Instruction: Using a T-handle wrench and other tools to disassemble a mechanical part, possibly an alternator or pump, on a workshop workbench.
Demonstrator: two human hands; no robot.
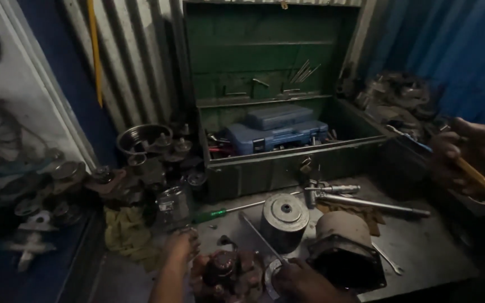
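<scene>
My left hand (182, 248) reaches in from the bottom edge and grips the left side of a dark, rusty round metal part (224, 268) lying on the bench. My right hand (301, 282) is low at the bottom edge, just right of that part. It is closed on a thin steel rod (258, 235) that slants up and to the left over the bench. A grey steel cylinder (284, 220) stands just behind the rod. A dark round housing with a square flange (344, 249) sits to the right of my right hand.
An open green metal toolbox (287, 168) with blue cases (276, 132) stands behind. A long steel bar (369, 203), a green-handled screwdriver (220, 213) and a small wrench (388, 259) lie on the bench. Bearings and gear parts (141, 163) crowd the left. Another person's hand (460, 154) holds a wooden handle at right.
</scene>
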